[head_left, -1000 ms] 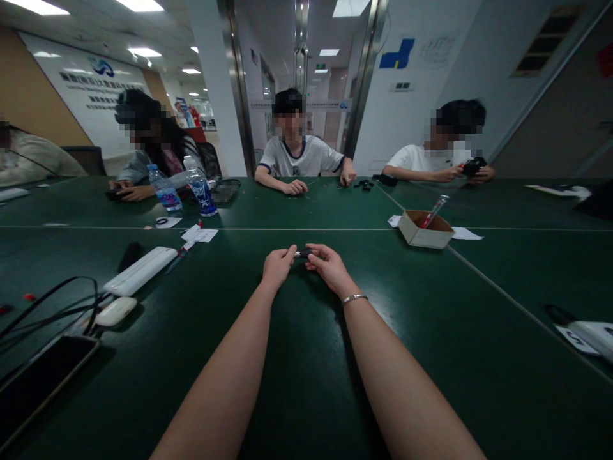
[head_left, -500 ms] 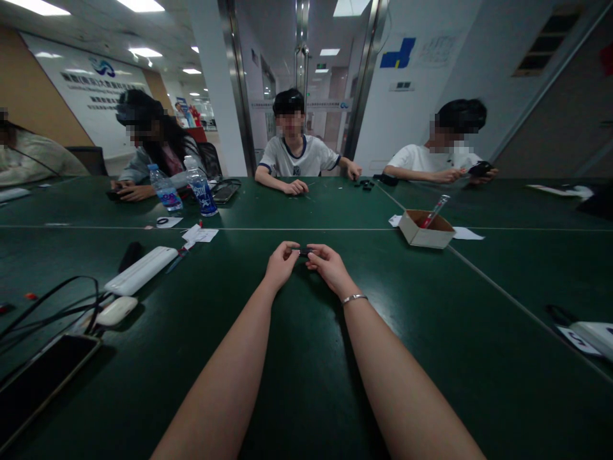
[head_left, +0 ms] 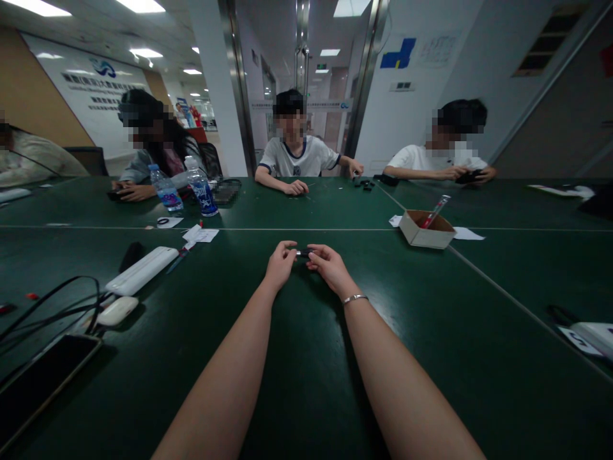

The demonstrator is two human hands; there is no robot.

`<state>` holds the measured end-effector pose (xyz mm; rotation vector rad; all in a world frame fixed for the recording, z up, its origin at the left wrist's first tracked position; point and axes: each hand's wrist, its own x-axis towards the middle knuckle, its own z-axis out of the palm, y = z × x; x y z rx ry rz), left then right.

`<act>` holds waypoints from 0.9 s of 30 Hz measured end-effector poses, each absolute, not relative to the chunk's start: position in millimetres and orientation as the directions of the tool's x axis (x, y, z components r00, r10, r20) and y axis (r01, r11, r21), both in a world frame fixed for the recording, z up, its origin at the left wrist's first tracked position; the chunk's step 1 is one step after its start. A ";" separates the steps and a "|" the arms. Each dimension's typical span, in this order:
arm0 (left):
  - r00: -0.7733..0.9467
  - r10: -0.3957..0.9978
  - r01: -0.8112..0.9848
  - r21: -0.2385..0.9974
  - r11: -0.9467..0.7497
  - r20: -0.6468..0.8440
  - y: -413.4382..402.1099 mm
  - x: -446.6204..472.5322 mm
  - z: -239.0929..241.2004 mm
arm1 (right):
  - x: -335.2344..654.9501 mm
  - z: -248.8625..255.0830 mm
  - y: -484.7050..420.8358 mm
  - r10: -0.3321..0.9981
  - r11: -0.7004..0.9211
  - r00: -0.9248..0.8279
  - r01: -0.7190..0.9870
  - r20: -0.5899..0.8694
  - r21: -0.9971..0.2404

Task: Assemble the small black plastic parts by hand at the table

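Observation:
Between my hands, just above the green tabletop (head_left: 306,358), is a small black stick with a shiny metal end (head_left: 304,253), which looks like a USB stick. My right hand (head_left: 326,263) pinches its black end between thumb and fingers. At the metal end on the left, my left hand (head_left: 280,265) has its thumb and fingers closed on it. The fingertips cover parts of both ends. A silver bracelet (head_left: 355,298) circles my right wrist.
To the left lie a phone (head_left: 52,367), a white power strip (head_left: 141,269), cables and papers. Two bottles (head_left: 201,188) stand beyond them. At the right is an open box (head_left: 426,231) holding a tube. Several people sit across the table, handling small dark things.
The stick between my hands has shifted slightly, and its shiny end now shows beside my left thumb. The person at the far right has moved a black object leftward and lower.

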<state>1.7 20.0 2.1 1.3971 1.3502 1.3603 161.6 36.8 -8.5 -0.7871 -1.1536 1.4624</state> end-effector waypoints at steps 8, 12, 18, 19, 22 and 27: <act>-0.104 0.974 0.183 0.966 -0.181 0.202 18.7 2.8 4.0 | 161.9 -9.1 37.1 0.967 0.030 -0.229 -0.342 0.115 -0.939; -0.099 0.980 0.177 0.972 -0.154 0.173 17.9 4.4 5.7 | 162.1 -9.9 37.9 0.962 0.029 -0.244 -0.356 0.123 -0.934; -0.095 0.979 0.186 0.969 -0.162 0.182 17.7 4.2 5.5 | 162.0 -8.2 36.9 0.962 0.027 -0.245 -0.337 0.116 -0.941; -0.090 0.979 0.186 0.969 -0.163 0.182 17.5 4.2 5.7 | 161.9 -7.9 36.7 0.963 0.026 -0.244 -0.333 0.113 -0.942; -0.103 0.978 0.188 0.969 -0.162 0.183 16.6 4.2 7.1 | 161.7 -7.4 36.5 0.964 0.026 -0.240 -0.342 0.114 -0.939; -0.098 0.980 0.201 0.967 -0.154 0.176 15.4 3.5 8.5 | 161.6 -7.2 36.3 0.961 0.035 -0.247 -0.321 0.120 -0.946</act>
